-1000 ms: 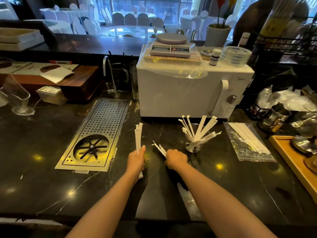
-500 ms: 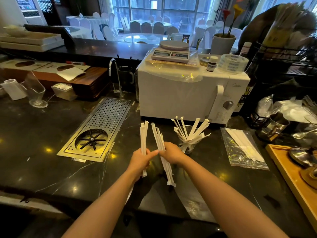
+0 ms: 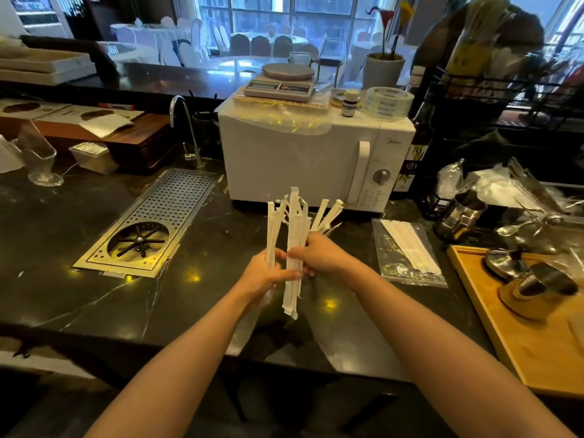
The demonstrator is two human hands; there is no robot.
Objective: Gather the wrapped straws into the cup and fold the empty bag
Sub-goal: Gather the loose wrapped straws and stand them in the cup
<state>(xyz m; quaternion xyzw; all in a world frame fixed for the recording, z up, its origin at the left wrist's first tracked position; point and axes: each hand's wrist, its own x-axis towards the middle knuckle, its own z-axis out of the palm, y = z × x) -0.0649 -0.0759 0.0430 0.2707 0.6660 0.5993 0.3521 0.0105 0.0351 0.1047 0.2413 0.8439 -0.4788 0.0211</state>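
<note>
- Your left hand point(image 3: 264, 275) grips a thin bunch of wrapped straws point(image 3: 271, 230), and your right hand point(image 3: 319, 252) grips a thicker bundle point(image 3: 295, 248); the two hands touch at the fingertips above the dark counter point(image 3: 79, 295).
- Both bunches stand nearly upright, long axis running from the counter edge toward the microwave point(image 3: 294, 165); the thicker bundle's lower ends hang below your hands.
- Your right hand and its bundle hide the cup; only straws leaning out of it point(image 3: 328, 213) show, tips fanning up and right.
- Right of your hands lies the clear bag point(image 3: 404, 267), flat on the counter with several straws inside.
- Left sits the metal drain grate point(image 3: 164, 216); right, a wooden tray point(image 3: 537, 343).
</note>
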